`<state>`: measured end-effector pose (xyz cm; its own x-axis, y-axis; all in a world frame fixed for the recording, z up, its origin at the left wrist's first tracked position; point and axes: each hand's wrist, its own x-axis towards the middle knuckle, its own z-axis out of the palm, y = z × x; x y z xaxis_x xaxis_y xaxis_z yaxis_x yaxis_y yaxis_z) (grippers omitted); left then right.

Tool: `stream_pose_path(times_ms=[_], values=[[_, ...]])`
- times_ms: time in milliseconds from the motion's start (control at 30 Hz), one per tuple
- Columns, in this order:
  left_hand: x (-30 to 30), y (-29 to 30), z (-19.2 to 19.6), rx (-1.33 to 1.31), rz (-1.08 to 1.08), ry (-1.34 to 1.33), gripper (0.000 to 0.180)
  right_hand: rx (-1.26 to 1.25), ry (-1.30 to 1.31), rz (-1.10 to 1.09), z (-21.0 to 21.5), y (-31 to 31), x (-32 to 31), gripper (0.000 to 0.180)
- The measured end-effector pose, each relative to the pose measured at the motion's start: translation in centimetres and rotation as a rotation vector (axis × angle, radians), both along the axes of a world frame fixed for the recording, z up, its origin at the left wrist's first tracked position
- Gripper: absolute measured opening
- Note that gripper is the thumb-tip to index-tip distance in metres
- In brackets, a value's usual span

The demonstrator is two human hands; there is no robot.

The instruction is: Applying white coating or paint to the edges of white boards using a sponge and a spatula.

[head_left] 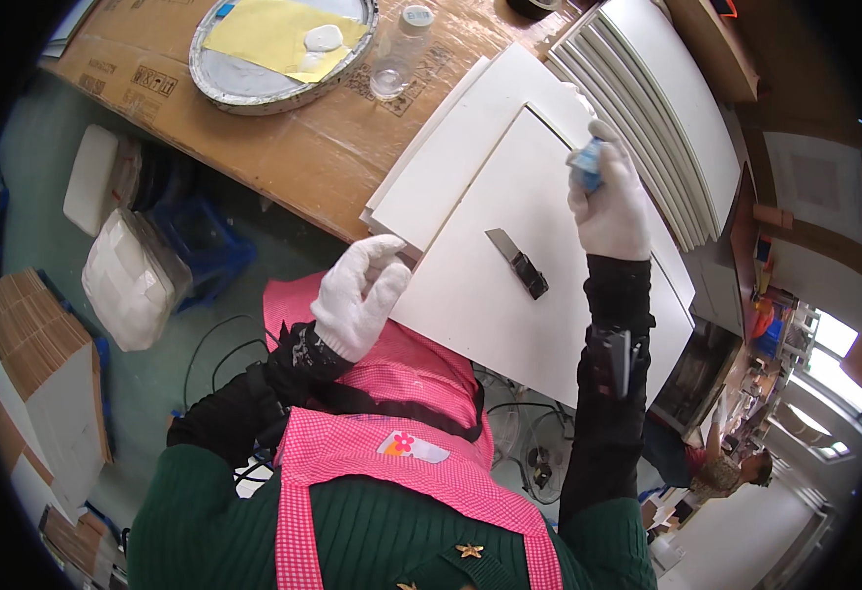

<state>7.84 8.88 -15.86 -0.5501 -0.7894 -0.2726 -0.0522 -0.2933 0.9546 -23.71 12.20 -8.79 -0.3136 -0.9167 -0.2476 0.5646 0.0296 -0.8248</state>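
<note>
- Your right hand (613, 211) is gripping one small blue object (586, 165) between thumb and fingers; its exact kind is too small to tell.
- Your left hand (360, 295) is hanging loosely open, fingers half curled, by the near left edge of the top white board (578, 305); you can't tell whether they are touching.
- One black-handled blade (516, 264) is lying on that board between your hands, nearer the right one.
- Several white panels (682, 88) are leaning in a row just beyond your right hand.
- Well ahead of your left hand, one clear bottle (399, 57) is standing beside one round tray (200, 74), which is holding one yellow sheet (264, 34) with one white blob (324, 38).
- Brown, film-covered card is covering the tabletop (155, 84).
- Left of your left hand, two white seats (126, 280) and one blue stool (216, 236) are standing on a green floor (37, 187).
- Another person (711, 467) is working far right of your right hand.
</note>
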Motion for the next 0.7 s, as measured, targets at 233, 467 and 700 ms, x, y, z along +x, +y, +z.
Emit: stream_pose_path(times_ms=[233,467,700], values=[[0.9,-2.4,0.9,0.391,-0.485,-0.108,0.044,0.357,0.838,0.004,0.4,-3.3,5.9,0.059],[0.1,-2.3,1.0,0.309,-0.512,-0.200,0.037,0.014,1.466,0.284,0.4,-2.6,8.5,0.051],[0.0,-2.7,1.3,0.230,-0.573,-0.298,0.042,0.081,1.561,0.383,0.2,-2.8,9.0,0.047]])
